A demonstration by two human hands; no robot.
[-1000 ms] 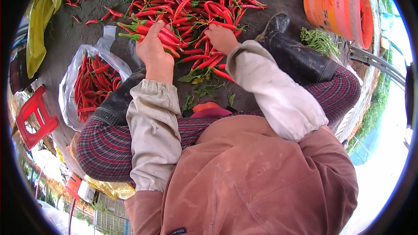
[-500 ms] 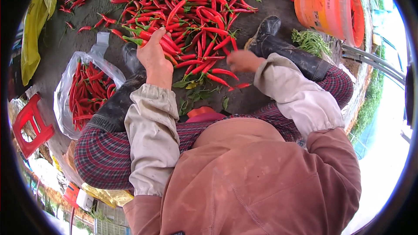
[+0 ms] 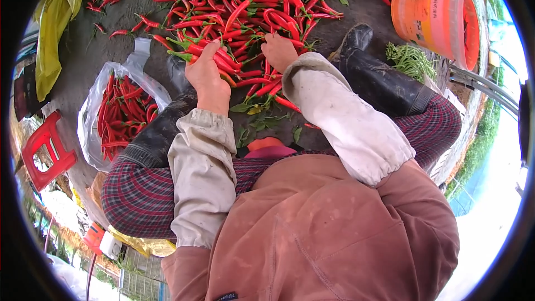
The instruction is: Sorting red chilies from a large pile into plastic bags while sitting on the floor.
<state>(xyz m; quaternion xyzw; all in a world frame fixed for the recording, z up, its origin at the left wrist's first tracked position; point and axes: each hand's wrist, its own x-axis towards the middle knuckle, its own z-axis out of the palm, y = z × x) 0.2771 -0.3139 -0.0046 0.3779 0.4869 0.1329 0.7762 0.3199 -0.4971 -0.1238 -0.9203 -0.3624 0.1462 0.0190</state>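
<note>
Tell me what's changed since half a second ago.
The right hand has swung back left and away from the body, from beside the right boot to the pepper pile; whether its fingers grip a pepper is unclear. The left hand still holds its bunch of red peppers. The plastic bag and orange bucket stayed put; the view itself shifted slightly.

Before the person [image 3: 312,217]: slender red chillies [image 3: 239,15] heaped on dark ground [image 3: 120,50] — bare left hand [image 3: 209,81] and bare right hand [image 3: 280,53] over its near part. Left: bagged red chillies [image 3: 120,114] inside a translucent plastic bag [image 3: 87,134] — farther left, a red plastic stool [image 3: 61,161]. Right: slender green pods [image 3: 411,61] between a black rubber boot [image 3: 384,81] and round orange plastic bucket [image 3: 423,19].
</note>
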